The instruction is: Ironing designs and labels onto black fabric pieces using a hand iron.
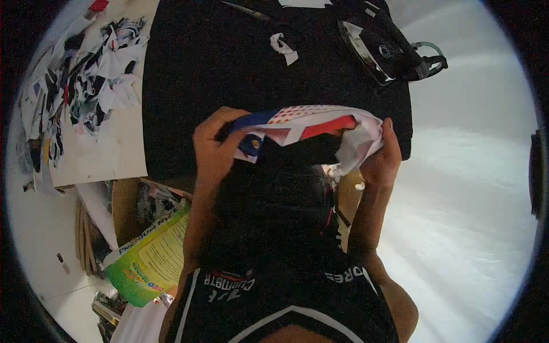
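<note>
Both my hands hold a folded piece of printed fabric (309, 123) in white, red and blue, with a black part hanging below it. My left hand (214, 148) grips its left end, fingers curled over the top edge. My right hand (382, 157) pinches the crumpled white right end. The fabric is lifted just above the near edge of a black cloth-covered work surface (229, 63).
A black iron (380, 48) stands on the surface's far right with a cord behind it. A small white scrap (284, 47) lies mid-surface. A heap of fabric offcuts (86, 74) covers a pale board at left. A green-yellow printed bag (150, 254) sits lower left. White floor lies right.
</note>
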A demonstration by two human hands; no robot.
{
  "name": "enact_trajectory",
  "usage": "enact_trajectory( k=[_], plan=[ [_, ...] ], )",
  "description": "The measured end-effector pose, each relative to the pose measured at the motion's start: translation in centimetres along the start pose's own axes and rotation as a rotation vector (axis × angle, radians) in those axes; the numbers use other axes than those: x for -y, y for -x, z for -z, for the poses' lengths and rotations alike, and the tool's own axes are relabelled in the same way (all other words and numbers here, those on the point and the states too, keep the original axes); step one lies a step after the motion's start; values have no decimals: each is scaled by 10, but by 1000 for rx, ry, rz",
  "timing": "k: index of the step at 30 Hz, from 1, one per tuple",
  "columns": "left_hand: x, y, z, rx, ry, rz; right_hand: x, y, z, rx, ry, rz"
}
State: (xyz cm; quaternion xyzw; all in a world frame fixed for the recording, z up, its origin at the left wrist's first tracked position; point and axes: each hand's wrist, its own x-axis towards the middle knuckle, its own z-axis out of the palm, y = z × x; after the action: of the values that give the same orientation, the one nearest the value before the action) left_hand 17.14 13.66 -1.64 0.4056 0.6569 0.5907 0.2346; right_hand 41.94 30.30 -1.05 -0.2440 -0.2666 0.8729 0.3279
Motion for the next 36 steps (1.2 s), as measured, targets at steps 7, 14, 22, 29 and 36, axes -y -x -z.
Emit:
enact_trajectory(
  k=[7, 14, 22, 29, 36],
  plan=[
    [-16, -4, 29, -272, -235, -32, 22, 9, -55, -154, 993, 364],
    [-20, -7, 30, -493, -88, -131, 25, 18, -55, -274, 1124, 691],
    [-9, 20, 55, -87, -741, -429, 30, 24, -33, -265, 1298, 778],
    [6, 47, 100, -316, -652, -217, 25, 44, -37, -156, 1173, 544],
    [-24, 63, 149, -95, -498, 23, 39, 60, -15, -86, 1248, 400]
  ],
)
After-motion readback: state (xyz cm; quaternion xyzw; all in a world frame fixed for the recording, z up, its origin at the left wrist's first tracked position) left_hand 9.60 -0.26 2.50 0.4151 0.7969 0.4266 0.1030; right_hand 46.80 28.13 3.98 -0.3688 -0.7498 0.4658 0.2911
